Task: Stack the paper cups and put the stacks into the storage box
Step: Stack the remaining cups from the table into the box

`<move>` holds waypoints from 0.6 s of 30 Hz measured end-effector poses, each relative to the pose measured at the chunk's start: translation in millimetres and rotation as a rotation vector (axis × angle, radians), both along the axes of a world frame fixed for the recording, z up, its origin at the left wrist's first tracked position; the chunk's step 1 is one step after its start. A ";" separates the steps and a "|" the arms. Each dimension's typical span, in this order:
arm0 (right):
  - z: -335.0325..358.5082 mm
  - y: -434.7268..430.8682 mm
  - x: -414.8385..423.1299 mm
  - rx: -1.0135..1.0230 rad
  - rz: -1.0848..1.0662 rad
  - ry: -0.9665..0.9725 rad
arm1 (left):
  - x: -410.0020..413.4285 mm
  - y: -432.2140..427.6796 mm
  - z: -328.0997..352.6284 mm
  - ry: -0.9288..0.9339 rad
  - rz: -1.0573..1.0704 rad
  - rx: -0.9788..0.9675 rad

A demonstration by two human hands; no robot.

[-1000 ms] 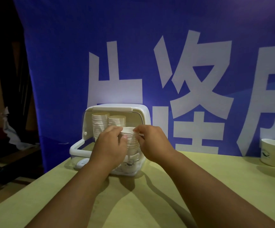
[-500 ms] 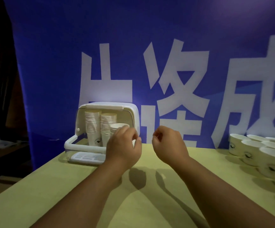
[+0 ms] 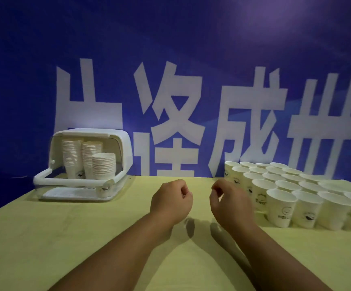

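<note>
A white storage box (image 3: 124,152) with its lid flipped up stands at the table's far left. Three stacks of paper cups are inside: a tall one (image 3: 72,158), a second (image 3: 89,158) and a shorter front stack (image 3: 104,170). Several single white paper cups (image 3: 280,207) stand in rows at the right. My left hand (image 3: 170,201) and my right hand (image 3: 230,201) hover over the table's middle, fingers loosely curled, nothing in them. The right hand is just left of the loose cups.
The yellow table (image 3: 65,238) runs from the near edge to a blue banner (image 3: 170,59) with large white characters behind it. The box's clear front tray (image 3: 73,193) juts toward me. A dark gap lies beyond the table's left edge.
Both hands let go of the short stack, left it in the box and pulled back to the right. The view swung right, bringing the loose cups into sight.
</note>
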State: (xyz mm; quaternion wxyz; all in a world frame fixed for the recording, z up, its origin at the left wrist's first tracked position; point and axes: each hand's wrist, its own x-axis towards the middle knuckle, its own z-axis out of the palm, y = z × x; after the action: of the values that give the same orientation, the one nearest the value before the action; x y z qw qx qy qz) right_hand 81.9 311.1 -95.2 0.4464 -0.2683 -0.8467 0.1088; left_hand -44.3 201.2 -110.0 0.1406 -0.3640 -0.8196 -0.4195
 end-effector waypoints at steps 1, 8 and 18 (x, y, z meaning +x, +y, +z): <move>-1.3 5.5 13.1 0.011 -0.015 0.027 | 12.5 9.1 0.0 -0.007 -0.017 -0.003; -12.8 52.9 96.7 0.059 -0.140 0.132 | 89.1 71.7 -4.9 -0.102 -0.250 -0.012; -38.0 106.4 125.3 -0.187 -0.387 0.169 | 148.4 131.7 -10.3 0.014 -0.428 -0.188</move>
State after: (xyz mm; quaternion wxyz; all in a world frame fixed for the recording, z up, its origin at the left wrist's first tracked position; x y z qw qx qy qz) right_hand 207.2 417.6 -133.2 0.5015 -0.4558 -0.7253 0.1212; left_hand 104.1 332.9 -120.3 0.0196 -0.5440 -0.7582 -0.3589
